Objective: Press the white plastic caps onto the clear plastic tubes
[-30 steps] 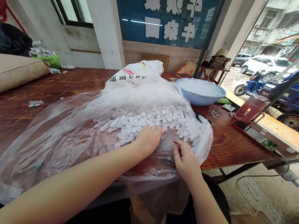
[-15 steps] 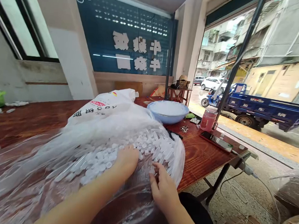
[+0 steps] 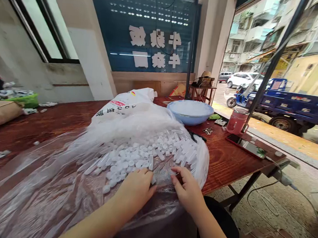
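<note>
A pile of small white plastic caps (image 3: 129, 159) lies on a clear plastic sheet (image 3: 60, 184), with several clear plastic tubes (image 3: 185, 150) at its right side. My left hand (image 3: 135, 187) is at the pile's near edge, its fingers curled and pinched on a small white cap (image 3: 153, 181), mostly hidden by the fingertips. To the right, my right hand (image 3: 188, 189) pinches a small clear plastic piece (image 3: 176, 174) between thumb and forefinger; its exact shape is hard to see. The hands are apart, facing each other just above the sheet.
A white printed bag (image 3: 129, 104) lies behind the pile. Beyond it stands a blue basin (image 3: 189, 116) with white contents. On the wooden table (image 3: 218, 164) at right are a pink mug (image 3: 237, 121), a phone (image 3: 246, 146) with a cable, and keys (image 3: 207, 130).
My left hand has drawn back from the pile toward me, now with a white cap at its fingertips. My right hand keeps its pinch. The view has turned slightly left.
</note>
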`<state>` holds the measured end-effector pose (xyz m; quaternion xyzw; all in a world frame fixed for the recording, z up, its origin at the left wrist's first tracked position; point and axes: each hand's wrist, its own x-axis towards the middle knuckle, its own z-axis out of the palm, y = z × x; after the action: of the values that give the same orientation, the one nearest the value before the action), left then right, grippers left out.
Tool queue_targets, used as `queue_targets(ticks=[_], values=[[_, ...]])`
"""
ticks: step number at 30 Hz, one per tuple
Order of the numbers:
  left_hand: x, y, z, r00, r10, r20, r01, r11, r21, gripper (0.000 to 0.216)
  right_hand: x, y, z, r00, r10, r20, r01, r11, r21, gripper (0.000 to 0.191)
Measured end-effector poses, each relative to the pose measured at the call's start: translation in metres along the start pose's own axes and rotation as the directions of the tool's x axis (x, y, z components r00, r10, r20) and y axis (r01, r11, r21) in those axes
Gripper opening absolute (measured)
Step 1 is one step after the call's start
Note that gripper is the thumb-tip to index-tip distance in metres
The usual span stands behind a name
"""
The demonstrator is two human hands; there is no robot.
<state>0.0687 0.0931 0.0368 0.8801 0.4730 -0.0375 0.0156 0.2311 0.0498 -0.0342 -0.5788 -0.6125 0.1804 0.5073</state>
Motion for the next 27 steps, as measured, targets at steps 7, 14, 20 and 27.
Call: queue_targets(ticks=[7,14,20,27], values=[[0.050,-0.024,-0.016,0.992,-0.065,-0.112,0.068,0.997,0.024,0.032,0.001,0.001,0.003,1.000,-0.009,-0.005,0.009,0.998,-0.060,0.021],[0.058,0.002,-0.014,0.992,-0.060,-0.109,0.072,0.992,0.105,0.021,0.002,-0.002,-0.002,0.999,-0.037,0.030,0.040,0.995,-0.087,0.021],[0.028,0.017,-0.015,0.993,0.015,-0.114,-0.003,0.994,0.108,0.028,0.002,0.005,0.000,0.997,0.049,-0.056,-0.040,0.987,0.158,0.025],[-0.041,0.023,0.003,0.995,0.067,0.078,-0.047,0.970,-0.238,0.027,-0.027,-0.027,-0.016,0.977,-0.158,0.146,0.100,0.935,0.341,0.017]])
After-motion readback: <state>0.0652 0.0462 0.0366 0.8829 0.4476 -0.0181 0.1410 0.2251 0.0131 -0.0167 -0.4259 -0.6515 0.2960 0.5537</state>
